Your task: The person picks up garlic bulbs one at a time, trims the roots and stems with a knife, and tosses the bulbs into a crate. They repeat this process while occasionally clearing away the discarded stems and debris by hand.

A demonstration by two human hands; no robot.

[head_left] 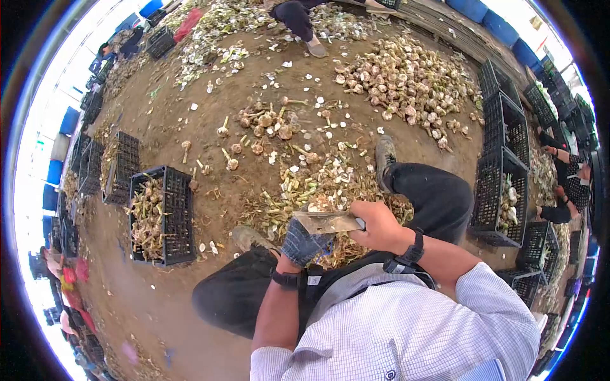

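My right hand (pixel 379 227) is bare and wrapped round the handle of a knife with a broad flat blade (pixel 327 223). The blade points left, across the fingers of my left hand (pixel 302 244), which wears a dark grey-blue glove. Those fingers are closed on a garlic bulb (pixel 316 207), mostly hidden by glove and blade, its pale top showing just past the knife. Both hands meet between my knees, over a heap of cut stems and trimmings (pixel 295 190). Beyond it lies a small pile of garlic with stems (pixel 267 120).
A black crate (pixel 178 216) of cut stems stands at left. At right, another crate (pixel 499 219) holds some garlic bulbs. A large garlic heap (pixel 413 79) lies far right. One person's leg (pixel 295 22) shows at the top; another person (pixel 565 171) is at the right edge.
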